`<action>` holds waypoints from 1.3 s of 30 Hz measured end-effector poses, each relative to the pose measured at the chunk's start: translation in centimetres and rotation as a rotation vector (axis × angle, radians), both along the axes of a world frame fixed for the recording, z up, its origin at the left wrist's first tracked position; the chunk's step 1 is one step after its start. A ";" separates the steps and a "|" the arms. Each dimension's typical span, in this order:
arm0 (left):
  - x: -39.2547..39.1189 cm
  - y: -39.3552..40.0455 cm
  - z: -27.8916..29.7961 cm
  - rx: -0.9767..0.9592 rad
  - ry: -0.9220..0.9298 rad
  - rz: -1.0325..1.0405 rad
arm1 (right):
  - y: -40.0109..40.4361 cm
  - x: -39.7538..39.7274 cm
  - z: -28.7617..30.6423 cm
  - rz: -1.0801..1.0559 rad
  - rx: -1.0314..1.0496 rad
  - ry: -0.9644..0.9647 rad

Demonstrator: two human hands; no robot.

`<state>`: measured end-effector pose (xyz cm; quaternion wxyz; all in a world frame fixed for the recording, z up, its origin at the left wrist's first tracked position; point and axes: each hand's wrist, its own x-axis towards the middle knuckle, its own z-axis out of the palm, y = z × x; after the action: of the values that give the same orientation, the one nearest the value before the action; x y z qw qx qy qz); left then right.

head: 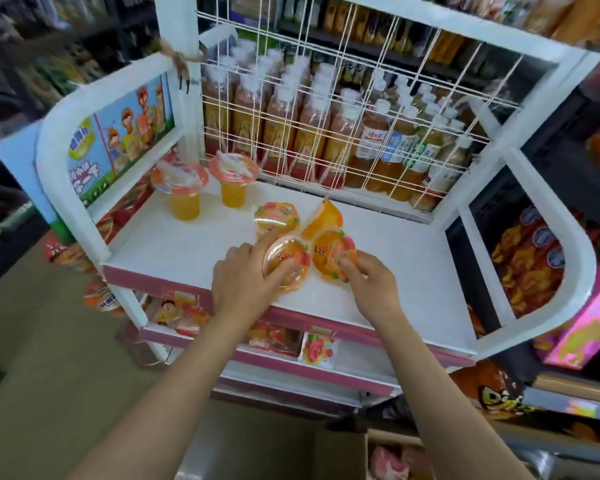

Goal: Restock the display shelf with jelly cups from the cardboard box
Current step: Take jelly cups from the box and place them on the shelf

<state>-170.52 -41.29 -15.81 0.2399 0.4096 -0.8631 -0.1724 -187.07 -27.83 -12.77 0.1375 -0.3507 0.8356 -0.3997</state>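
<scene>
1. Top tier of the white display shelf [174, 244]: six jelly cups on it. Two upright cups [184, 192] stand at the back left, side by side, orange jelly showing through clear walls under domed lids.
2. Mid-shelf, four more are bunched together. One tipped cup [277, 218] lies behind the others, a sideways cup [323, 220] lies just beside it, and two sit nearest the front edge.
3. Behind the white wire grid [326, 109], rows of bottles [371, 143] with white caps, amber and reddish drinks inside.
4. Lower tiers with pink edging hold flat snack packets [317, 349]; print is blurred.
5. Shelf surface is smooth, matte white; side frames are rounded, the left one carrying a cartoon panel [118, 140].
6. Left hand [246, 275] lies spread over the front-left cup [286, 263], fingers curled on its glossy lid, forefinger reaching to the tipped cup.
7. Right hand [368, 282] pinches the front-right cup [333, 258] at its rim, fingers narrow.
8. Bottom right, an open cardboard box [395, 455] with pinkish packs, blurred.
</scene>
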 end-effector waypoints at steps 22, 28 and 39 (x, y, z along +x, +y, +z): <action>-6.3 25.3 -11.4 -0.246 0.044 -0.464 | 32.1 0.1 -15.1 -0.251 0.336 0.090; -6.4 36.2 -25.0 0.030 -0.244 -0.715 | 42.3 0.6 -29.3 -0.340 0.601 -0.270; -3.3 43.9 -39.4 0.063 -0.632 -0.567 | 47.7 1.5 -43.6 -0.257 0.708 -0.567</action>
<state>-173.81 2.64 -55.23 -0.1063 0.1959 -0.9670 -0.1238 -185.53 19.83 -56.35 0.4210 -0.0531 0.8866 -0.1839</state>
